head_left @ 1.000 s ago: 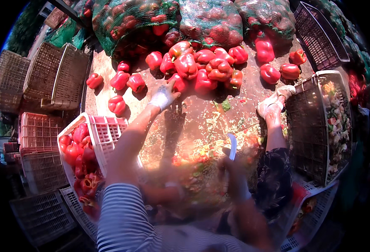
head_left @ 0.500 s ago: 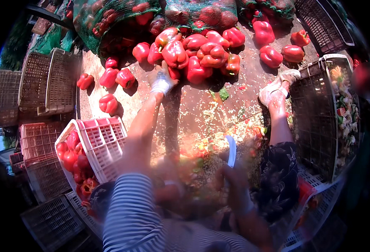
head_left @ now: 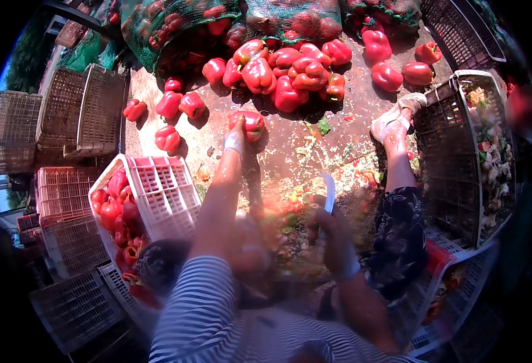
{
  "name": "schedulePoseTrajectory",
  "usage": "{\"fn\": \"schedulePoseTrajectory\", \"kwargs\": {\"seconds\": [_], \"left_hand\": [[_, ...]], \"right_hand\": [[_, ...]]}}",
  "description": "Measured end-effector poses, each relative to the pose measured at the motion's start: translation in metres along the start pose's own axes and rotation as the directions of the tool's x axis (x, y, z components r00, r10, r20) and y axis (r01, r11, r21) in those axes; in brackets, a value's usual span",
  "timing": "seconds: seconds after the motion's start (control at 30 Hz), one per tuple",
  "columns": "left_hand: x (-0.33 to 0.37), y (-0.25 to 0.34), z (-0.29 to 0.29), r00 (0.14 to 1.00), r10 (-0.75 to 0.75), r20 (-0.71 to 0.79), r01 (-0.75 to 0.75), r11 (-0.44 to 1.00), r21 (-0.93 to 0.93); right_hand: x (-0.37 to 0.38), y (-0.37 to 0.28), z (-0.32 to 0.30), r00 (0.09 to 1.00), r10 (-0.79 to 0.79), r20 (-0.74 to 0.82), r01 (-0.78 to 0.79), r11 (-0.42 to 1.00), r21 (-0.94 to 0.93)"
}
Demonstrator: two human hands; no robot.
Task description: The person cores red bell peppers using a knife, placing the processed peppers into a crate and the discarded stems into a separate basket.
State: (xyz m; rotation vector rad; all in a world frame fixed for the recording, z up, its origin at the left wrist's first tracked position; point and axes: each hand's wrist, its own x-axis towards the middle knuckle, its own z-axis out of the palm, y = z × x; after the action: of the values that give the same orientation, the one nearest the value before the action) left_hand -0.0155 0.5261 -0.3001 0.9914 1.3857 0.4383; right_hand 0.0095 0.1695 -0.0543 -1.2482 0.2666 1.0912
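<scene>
My left hand is closed on a red bell pepper, in front of the main pile of red bell peppers. A whitish wrap covers its wrist. Nearer my body, my right hand grips a knife with its pale curved blade pointing up and away. The knife's handle is mostly hidden in my fingers. Several loose peppers lie to the left of the pile, and a few more to its right.
Green mesh sacks of peppers stand at the back. A tilted white-and-pink crate holds peppers at the left. A dark crate at the right holds pale scraps. Seeds and trimmings litter the floor. Stacked crates line the left side.
My left hand has drawn back from the pile toward me, bringing a red bell pepper with it. The right hand with the knife has shifted slightly away from my body.
</scene>
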Motion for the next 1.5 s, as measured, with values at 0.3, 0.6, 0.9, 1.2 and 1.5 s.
{"fn": "schedulePoseTrajectory", "kwargs": {"seconds": [0.3,0.6,0.9,1.2,1.5], "left_hand": [[-0.064,0.106,-0.003,0.709,0.078,0.701,-0.677,-0.205,0.707],[-0.041,0.035,-0.024,0.786,0.157,0.599,-0.615,0.088,0.784],[-0.133,0.018,0.01,0.669,-0.031,0.743,0.029,0.999,0.016],[-0.348,0.064,0.08,0.327,0.117,0.938,-0.068,0.993,-0.1],[-0.525,0.052,0.116,0.094,0.005,0.996,-0.161,0.987,0.01]], "right_hand": [[0.005,-0.003,-0.007,0.997,0.073,-0.016,-0.072,0.995,0.074],[0.001,-0.007,-0.003,0.995,0.088,-0.04,-0.086,0.995,0.041],[-0.017,-0.039,-0.02,0.974,-0.225,-0.031,0.224,0.974,-0.041],[-0.117,-0.03,-0.116,0.373,-0.899,0.228,0.405,-0.064,-0.912],[-0.213,-0.032,-0.195,0.243,-0.909,0.338,0.107,-0.321,-0.941]]}}
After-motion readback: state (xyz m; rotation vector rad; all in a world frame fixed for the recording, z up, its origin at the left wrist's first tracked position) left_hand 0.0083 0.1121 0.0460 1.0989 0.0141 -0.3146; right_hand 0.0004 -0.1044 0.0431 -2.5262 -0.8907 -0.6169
